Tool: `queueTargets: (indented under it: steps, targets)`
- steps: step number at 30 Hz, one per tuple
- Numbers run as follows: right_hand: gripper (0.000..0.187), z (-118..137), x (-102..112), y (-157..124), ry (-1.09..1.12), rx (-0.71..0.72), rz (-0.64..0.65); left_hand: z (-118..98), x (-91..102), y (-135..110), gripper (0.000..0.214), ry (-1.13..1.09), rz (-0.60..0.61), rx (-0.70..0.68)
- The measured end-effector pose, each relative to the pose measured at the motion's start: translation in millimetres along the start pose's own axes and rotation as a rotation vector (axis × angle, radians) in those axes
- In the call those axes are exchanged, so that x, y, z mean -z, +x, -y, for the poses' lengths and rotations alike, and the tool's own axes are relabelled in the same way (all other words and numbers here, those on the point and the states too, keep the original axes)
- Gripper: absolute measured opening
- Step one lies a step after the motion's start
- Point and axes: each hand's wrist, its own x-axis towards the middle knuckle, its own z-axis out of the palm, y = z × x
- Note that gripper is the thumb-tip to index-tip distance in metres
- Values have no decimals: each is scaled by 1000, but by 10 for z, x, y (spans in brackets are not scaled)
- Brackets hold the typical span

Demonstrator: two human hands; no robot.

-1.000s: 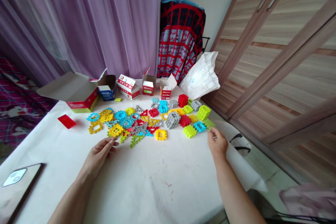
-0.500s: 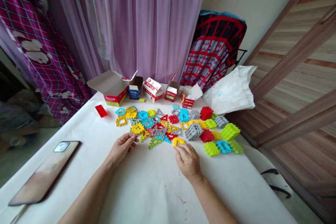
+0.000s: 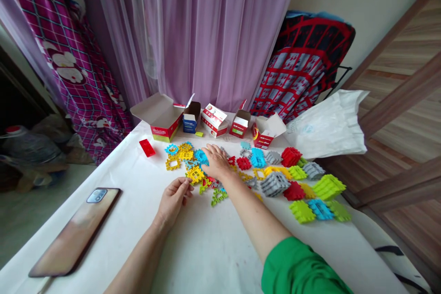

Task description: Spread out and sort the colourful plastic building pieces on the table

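Note:
Bright plastic interlocking building pieces lie in a mixed pile on the white-covered table. My left hand (image 3: pixel 176 195) is at the near left of the pile, thumb and fingertips pressed together. They touch or nearly touch a yellow window-shaped piece (image 3: pixel 195 175); whether anything is pinched is hidden. My right hand (image 3: pixel 216 161) reaches over the middle of the pile, palm down, fingers stretched and slightly apart. Beside its fingertips is a blue gear-edged piece (image 3: pixel 201 156). A green triangular piece (image 3: pixel 218 196) lies in front. The forearm and hand cover part of the pile.
Stacked pieces, such as a grey stack (image 3: pixel 274 184) and a green stack (image 3: pixel 330 187), stand at right. Several small cartons, including a blue box (image 3: pixel 189 124), line the back. A red rectangular piece (image 3: pixel 147 148) and a phone (image 3: pixel 76 232) lie left; a white bag (image 3: pixel 327 121) is back right.
My right hand has left the yellow piece at the front and moved forward and left over the pile. The left hand stays by the yellow window-shaped piece. The view has shifted left.

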Motion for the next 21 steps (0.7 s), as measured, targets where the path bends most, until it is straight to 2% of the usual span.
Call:
queueTargets:
  steps: [3,5,8,10,12,14,18,21]
  targets:
    - [63,1,28,145,-30,19,116,11,-6,22,58,2,17,5]
    - [58,-4,34,208,-40,14,140,15,-9,32,59,4,30,7]
    - [51,-15,41,238,-27,-5,97,21,-10,36,58,4,35,9]
    - [49,-31,48,194,68,-26,31,25,-9,36,57,4,35,8]
    - [47,-59,51,77,313,-81,-16,28,-8,37,56,1,34,5]
    - [45,-98,44,-123,703,-174,1,29,-9,38,55,-6,35,7]
    - [49,-157,10,-704,1477,-351,181,29,-13,36,59,9,27,4]
    - [56,-167,-4,-1121,1760,-447,257,27,-15,28,64,38,28,-5]
